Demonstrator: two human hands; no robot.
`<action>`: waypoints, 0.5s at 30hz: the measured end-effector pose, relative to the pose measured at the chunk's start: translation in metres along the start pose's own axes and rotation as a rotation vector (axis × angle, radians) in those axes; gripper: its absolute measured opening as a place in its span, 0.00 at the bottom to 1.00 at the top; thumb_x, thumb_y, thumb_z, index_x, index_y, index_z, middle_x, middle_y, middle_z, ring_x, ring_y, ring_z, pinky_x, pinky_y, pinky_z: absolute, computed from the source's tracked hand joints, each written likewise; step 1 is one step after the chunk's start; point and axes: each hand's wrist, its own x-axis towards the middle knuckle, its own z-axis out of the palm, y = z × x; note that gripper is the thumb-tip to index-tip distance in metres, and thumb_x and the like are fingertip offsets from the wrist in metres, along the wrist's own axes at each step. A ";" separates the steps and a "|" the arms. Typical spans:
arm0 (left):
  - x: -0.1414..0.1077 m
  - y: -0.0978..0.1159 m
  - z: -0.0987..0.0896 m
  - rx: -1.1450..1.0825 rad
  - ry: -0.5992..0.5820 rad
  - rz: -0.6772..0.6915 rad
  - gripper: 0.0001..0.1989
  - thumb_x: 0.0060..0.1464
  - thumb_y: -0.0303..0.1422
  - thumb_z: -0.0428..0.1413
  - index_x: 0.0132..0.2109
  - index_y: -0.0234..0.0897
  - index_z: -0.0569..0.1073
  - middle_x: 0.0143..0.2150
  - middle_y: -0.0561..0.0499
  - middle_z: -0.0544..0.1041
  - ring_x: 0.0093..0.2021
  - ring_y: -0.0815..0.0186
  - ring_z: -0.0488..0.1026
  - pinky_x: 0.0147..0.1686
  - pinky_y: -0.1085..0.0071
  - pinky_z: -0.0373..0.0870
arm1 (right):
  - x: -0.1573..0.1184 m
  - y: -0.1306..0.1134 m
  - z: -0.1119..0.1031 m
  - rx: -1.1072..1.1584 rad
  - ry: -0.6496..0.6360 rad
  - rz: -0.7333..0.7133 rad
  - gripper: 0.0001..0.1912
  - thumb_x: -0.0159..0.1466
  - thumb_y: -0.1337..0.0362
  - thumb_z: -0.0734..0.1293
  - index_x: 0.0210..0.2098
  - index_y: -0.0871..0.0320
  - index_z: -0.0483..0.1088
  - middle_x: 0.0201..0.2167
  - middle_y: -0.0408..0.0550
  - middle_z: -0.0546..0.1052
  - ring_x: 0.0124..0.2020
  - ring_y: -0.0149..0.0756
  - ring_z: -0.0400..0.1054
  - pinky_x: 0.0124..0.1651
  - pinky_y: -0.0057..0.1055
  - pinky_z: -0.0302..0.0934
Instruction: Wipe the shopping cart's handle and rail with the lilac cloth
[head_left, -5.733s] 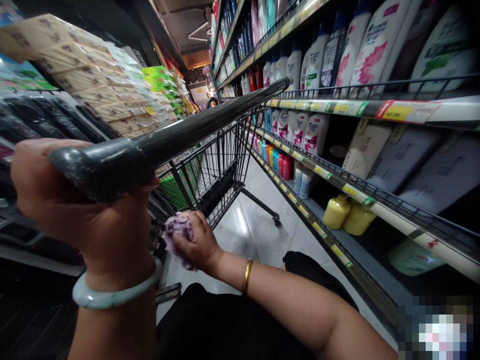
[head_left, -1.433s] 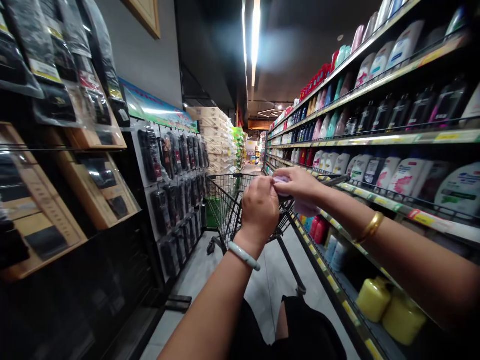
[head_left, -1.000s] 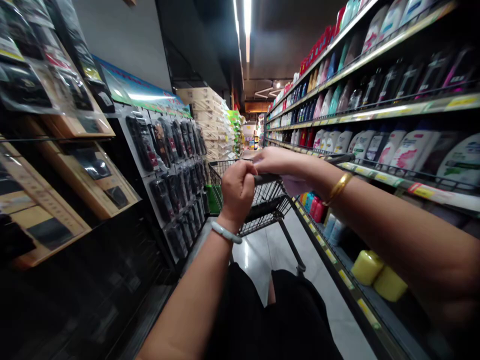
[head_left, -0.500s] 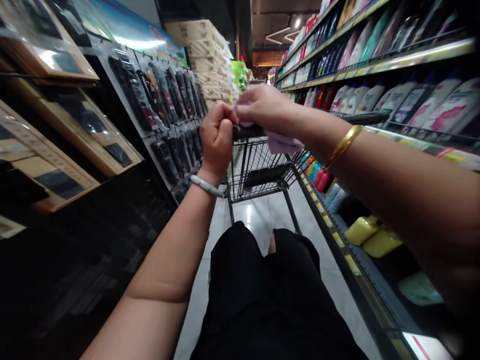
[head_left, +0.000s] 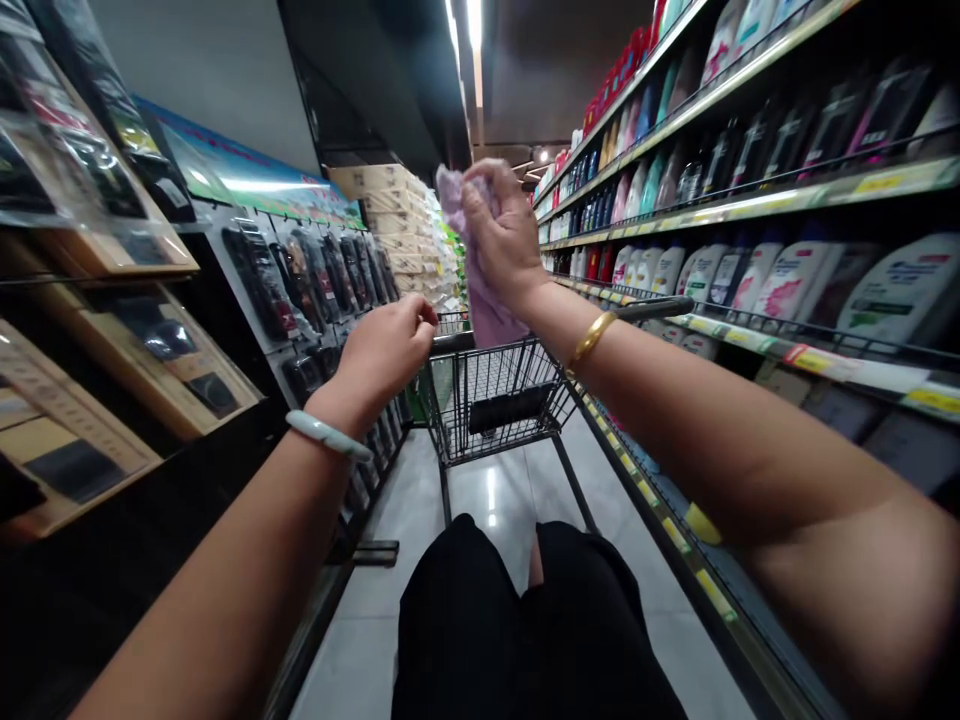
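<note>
My right hand (head_left: 504, 235) is raised above the shopping cart handle (head_left: 457, 343), its fingers closed on a purple cloth (head_left: 491, 290). The cloth hangs down in front of the handle, its top bunched at the fingertips. At the left end of the handle is my left hand (head_left: 390, 345), back upward and fingers curled round the bar; the grip itself is partly hidden. The black wire cart (head_left: 499, 385) stands ahead of my knees. A pale bangle (head_left: 328, 437) circles my left wrist, and a gold one (head_left: 594, 338) my right.
Shelves of shampoo bottles (head_left: 795, 280) run along the right side. On the left hang packaged brushes or combs (head_left: 259, 275), beside boxed goods (head_left: 180, 340). Stacked cartons (head_left: 397, 225) stand farther ahead. A metal foot (head_left: 375, 553) juts onto the tiled floor (head_left: 360, 640) at left.
My right hand has risen from the handle with the purple cloth, which now hangs down. The left hand has moved left and turned back upward. The view has tilted up.
</note>
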 end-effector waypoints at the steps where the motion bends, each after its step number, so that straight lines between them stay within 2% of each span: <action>1: 0.002 0.008 -0.001 0.075 -0.013 -0.019 0.06 0.52 0.30 0.53 0.34 0.41 0.76 0.30 0.47 0.77 0.30 0.59 0.70 0.33 0.65 0.62 | 0.003 -0.005 0.003 -0.007 0.138 0.000 0.14 0.75 0.59 0.52 0.57 0.51 0.59 0.57 0.40 0.69 0.57 0.25 0.60 0.60 0.24 0.55; 3: 0.004 0.024 0.000 0.183 -0.044 -0.043 0.09 0.56 0.33 0.52 0.36 0.41 0.77 0.32 0.45 0.79 0.32 0.56 0.73 0.33 0.64 0.62 | 0.002 -0.009 0.008 -0.017 0.317 0.005 0.14 0.76 0.61 0.51 0.58 0.50 0.57 0.59 0.38 0.67 0.60 0.21 0.57 0.64 0.23 0.50; 4: 0.003 0.030 0.002 0.231 -0.059 -0.043 0.11 0.58 0.34 0.50 0.36 0.41 0.77 0.33 0.44 0.79 0.33 0.54 0.74 0.33 0.64 0.62 | -0.003 -0.007 0.010 -0.021 0.320 -0.006 0.14 0.76 0.60 0.51 0.58 0.50 0.57 0.59 0.39 0.66 0.61 0.23 0.56 0.65 0.25 0.50; 8: -0.005 0.037 0.014 0.431 -0.065 0.026 0.18 0.63 0.38 0.44 0.38 0.36 0.77 0.33 0.38 0.80 0.33 0.51 0.76 0.32 0.63 0.61 | -0.041 0.009 0.003 0.013 0.114 -0.092 0.15 0.72 0.55 0.59 0.55 0.52 0.64 0.57 0.49 0.69 0.61 0.39 0.59 0.62 0.38 0.56; 11: -0.011 0.033 0.020 0.445 -0.023 0.051 0.20 0.64 0.40 0.43 0.39 0.34 0.76 0.33 0.37 0.79 0.33 0.52 0.76 0.32 0.63 0.60 | -0.064 0.021 -0.009 0.071 -0.069 -0.150 0.15 0.67 0.55 0.66 0.50 0.53 0.68 0.51 0.48 0.72 0.55 0.39 0.64 0.59 0.38 0.59; 15: -0.012 0.032 0.022 0.434 0.004 0.028 0.21 0.64 0.42 0.43 0.38 0.34 0.76 0.33 0.38 0.79 0.34 0.53 0.76 0.33 0.64 0.60 | -0.066 0.027 -0.023 0.165 -0.238 -0.095 0.17 0.61 0.55 0.71 0.47 0.56 0.72 0.47 0.47 0.75 0.50 0.38 0.67 0.54 0.36 0.62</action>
